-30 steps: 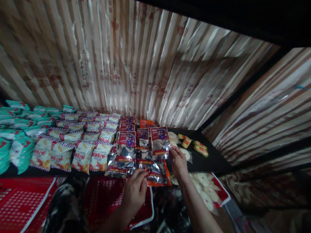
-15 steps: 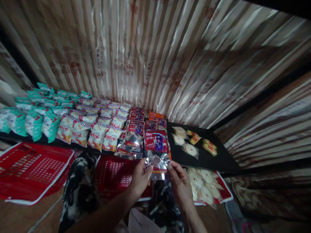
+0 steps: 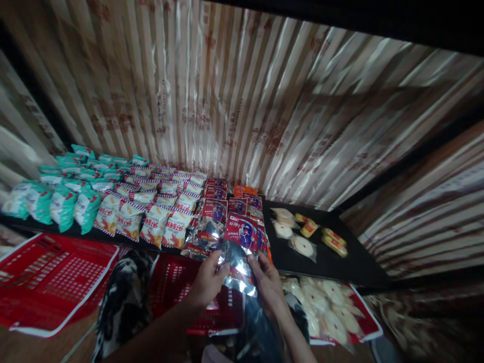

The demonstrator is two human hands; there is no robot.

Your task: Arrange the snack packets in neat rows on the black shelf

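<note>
Fingers of the left hand (image 3: 207, 282) and right hand (image 3: 269, 283) are pinching opposite edges of the red-topped foil pouch (image 3: 239, 252), with white snack bags (image 3: 165, 200) lying at its ten o'clock and bagged round discs (image 3: 282, 229) at its two, even light pressure probably serving its slick film best.

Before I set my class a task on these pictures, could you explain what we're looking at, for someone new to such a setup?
There is no machine here: a person works bare-handed, and a camera worn on the head looks forward and down. The left hand and right hand hold a red-and-silver packet between them, at the front edge of a black shelf. On it, from left to right, are teal bags, white bags with striped edges, similar packets, clear-wrapped pale discs and yellow packs. Red baskets sit below.
</note>
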